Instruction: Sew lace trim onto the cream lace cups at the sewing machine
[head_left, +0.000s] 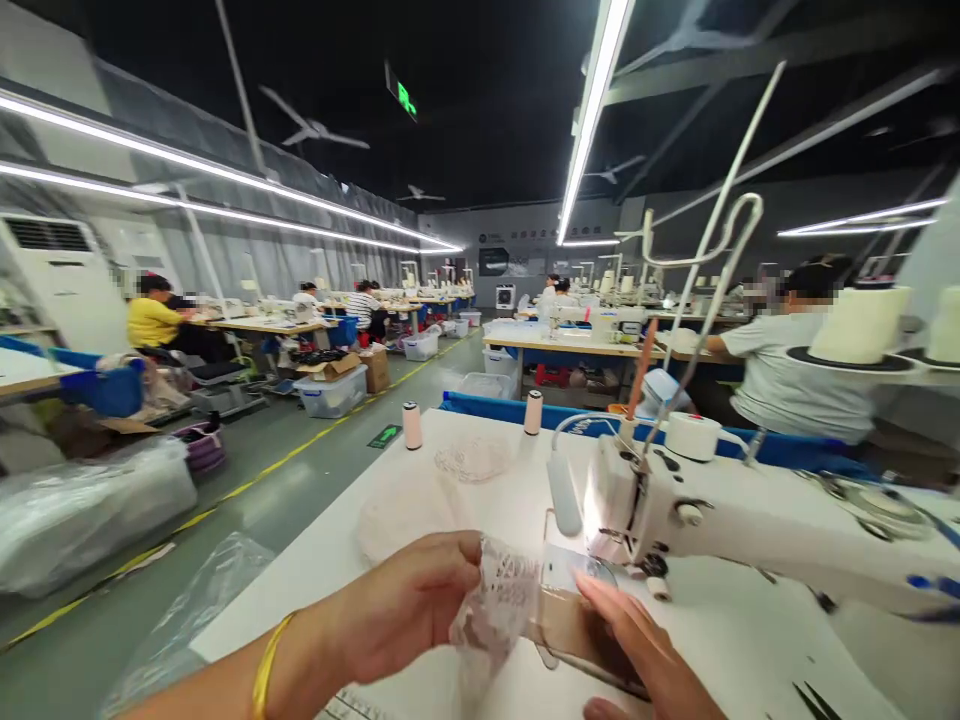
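Note:
My left hand [409, 605], with a yellow bracelet at the wrist, pinches a piece of pale lace [510, 585] that hangs down in front of the needle plate. The fingers of my right hand [641, 645] are stretched out over the bed of a white sewing machine [712, 505], just right of the lace, and hold nothing that I can see. Its lit needle area stands just beyond my fingertips. More pale fabric [405, 515] and a lace piece [472, 457] lie on the white table [300, 585] beyond my left hand.
Two thread spools, a left one [412, 426] and a right one [532, 413], stand at the table's far edge. Dark pointed tips, perhaps of scissors [817, 702], lie at lower right. Cream thread cones [859, 325] stand at right. Several people work at other tables.

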